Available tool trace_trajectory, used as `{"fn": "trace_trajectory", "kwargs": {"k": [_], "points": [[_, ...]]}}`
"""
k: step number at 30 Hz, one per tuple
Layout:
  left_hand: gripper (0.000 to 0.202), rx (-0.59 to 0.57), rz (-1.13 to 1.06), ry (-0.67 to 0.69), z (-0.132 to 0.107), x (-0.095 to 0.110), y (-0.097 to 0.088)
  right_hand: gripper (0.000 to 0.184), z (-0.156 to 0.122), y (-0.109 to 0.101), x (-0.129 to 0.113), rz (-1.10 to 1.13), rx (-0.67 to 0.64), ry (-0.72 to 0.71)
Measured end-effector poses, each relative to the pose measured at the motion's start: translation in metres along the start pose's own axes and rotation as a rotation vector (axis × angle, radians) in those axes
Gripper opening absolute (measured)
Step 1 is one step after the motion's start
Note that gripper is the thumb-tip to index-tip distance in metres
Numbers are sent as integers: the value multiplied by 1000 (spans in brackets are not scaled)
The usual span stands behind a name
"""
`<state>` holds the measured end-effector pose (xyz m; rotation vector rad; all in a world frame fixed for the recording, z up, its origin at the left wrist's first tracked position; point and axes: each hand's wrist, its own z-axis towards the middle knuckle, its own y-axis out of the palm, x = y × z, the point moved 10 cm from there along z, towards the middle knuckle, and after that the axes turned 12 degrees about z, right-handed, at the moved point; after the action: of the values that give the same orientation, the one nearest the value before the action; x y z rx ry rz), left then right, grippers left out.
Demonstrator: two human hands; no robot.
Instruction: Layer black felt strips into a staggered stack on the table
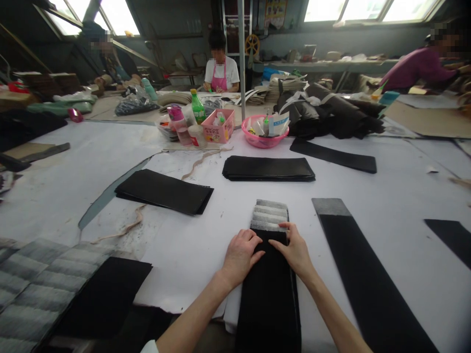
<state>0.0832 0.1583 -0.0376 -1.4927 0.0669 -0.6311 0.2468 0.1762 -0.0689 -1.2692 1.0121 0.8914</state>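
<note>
The right hand (292, 247), thumb and forefinger spread, rests on a black strip (268, 299) lying on the white table (191, 264); the left hand (241, 252) touches its opposite edge, whether gripping cannot be told. Beyond, the pink box (215, 132) reads "Cover"; the green bottle's (197, 108) label is blurred.

White tabletop (184, 255): black strips (270, 299) (some stacked), basket (263, 141).

left hand (241, 252): fingers bent, thumb pointing inward. right hand (296, 250): thumb and forefinger spread apart. thumb tips not touching. forearms (193, 311) bare, converging forward.
</note>
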Motion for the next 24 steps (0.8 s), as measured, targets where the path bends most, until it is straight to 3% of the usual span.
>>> {"fn": "trace_trajectory", "kwargs": {"k": [4, 9, 14, 21, 24], "points": [[28, 5, 4, -1, 0, 0, 0, 49, 3, -3, 2, 137, 89, 64], [27, 4, 9, -6, -1, 1, -1, 42, 1, 1, 0, 113, 137, 70], [27, -3, 15, -5, 0, 0, -1, 38, -5, 7, -10, 162, 68, -40], [25, -2, 13, 2, 0, 0, -3, 41, -10, 18, -10, 249, -68, -72], [23, 6, 9, -13, -1, -1, -4, 34, -14, 27, -13, 236, -137, -87]]}}
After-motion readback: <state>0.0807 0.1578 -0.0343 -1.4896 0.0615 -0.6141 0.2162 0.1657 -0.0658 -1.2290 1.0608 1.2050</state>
